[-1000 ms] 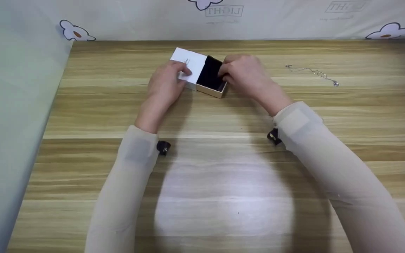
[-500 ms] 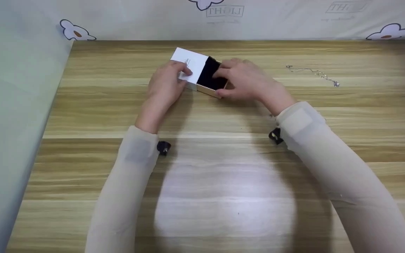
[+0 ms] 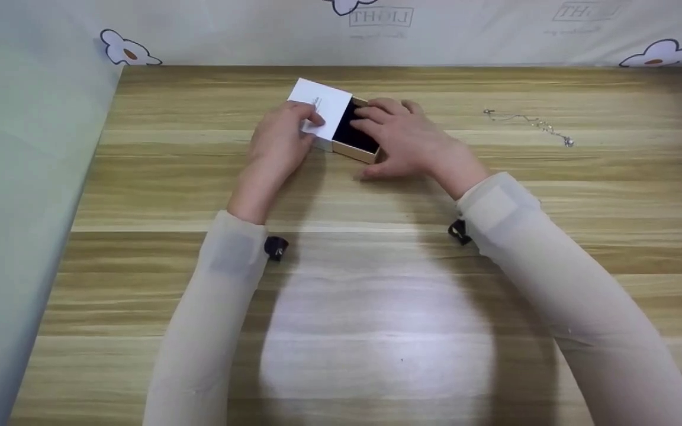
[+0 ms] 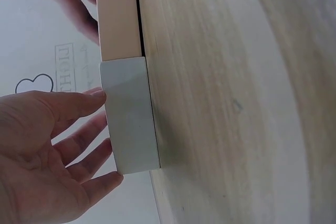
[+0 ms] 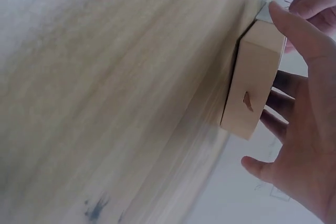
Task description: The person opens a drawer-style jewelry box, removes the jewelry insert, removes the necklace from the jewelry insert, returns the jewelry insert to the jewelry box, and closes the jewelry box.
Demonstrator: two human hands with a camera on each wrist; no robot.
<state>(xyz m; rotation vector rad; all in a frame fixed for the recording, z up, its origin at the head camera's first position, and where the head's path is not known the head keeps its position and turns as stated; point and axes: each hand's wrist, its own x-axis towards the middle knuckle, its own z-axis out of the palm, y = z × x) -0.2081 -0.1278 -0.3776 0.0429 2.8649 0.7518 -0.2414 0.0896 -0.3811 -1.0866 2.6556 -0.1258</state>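
Observation:
A small jewellery box stands near the back of the table, its white sleeve (image 3: 332, 102) on the left and its tan drawer (image 3: 356, 153) partly slid out to the right. Black padding (image 3: 347, 127) fills the drawer. My left hand (image 3: 279, 136) rests on the sleeve's top, thumb and fingertips touching the upper face (image 4: 128, 114). Over the drawer's outer end my right hand (image 3: 409, 139) spreads its fingers above the padding, the thumb held off to the near side. A small ribbon tab (image 5: 248, 101) shows on the drawer's end face in the right wrist view.
To the right of the box a thin silver chain (image 3: 542, 125) with small ornaments lies on the wood-grain table (image 3: 376, 248). Behind the table rises a pale backdrop (image 3: 246, 35) printed with flowers and lettering.
My right hand's fingers have uncurled from the padding's outer edge and spread over it. The padding now sits lower, with the drawer's far rim showing. My left hand has stayed put.

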